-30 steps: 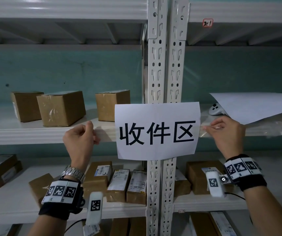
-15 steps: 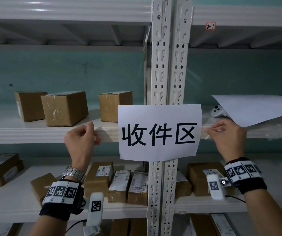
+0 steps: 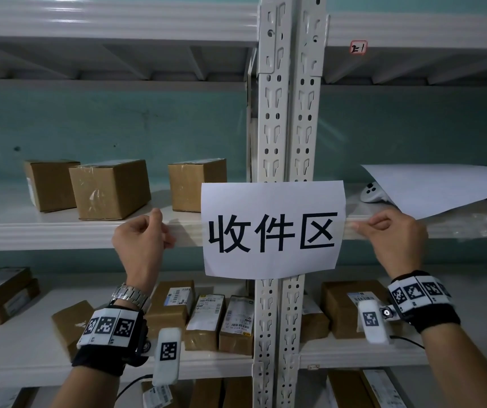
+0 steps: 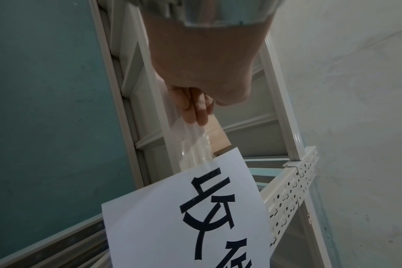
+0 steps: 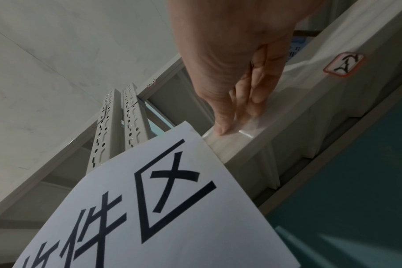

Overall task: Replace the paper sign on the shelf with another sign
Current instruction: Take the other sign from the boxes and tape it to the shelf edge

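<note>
A white paper sign (image 3: 271, 231) with black characters hangs across the shelf's uprights (image 3: 289, 113) at the middle shelf's front edge (image 3: 45, 234). A strip of clear tape (image 4: 195, 145) runs out from both of its sides. My left hand (image 3: 164, 231) pinches the tape's left end, seen close in the left wrist view (image 4: 196, 116). My right hand (image 3: 360, 226) holds the right end of the tape (image 5: 243, 130) against the shelf edge, thumb down on it (image 5: 232, 125). A blank-looking white sheet (image 3: 442, 187) lies on the shelf at the right.
Three cardboard boxes (image 3: 109, 189) stand on the middle shelf at left. A white controller (image 3: 373, 194) lies under the loose sheet. Labelled parcels (image 3: 207, 316) crowd the lower shelf. A small red-bordered label (image 3: 358, 48) is stuck on the upper shelf edge.
Both hands stay at the ends of the tape beside the sign. The view has shifted slightly; nothing was let go or taken.
</note>
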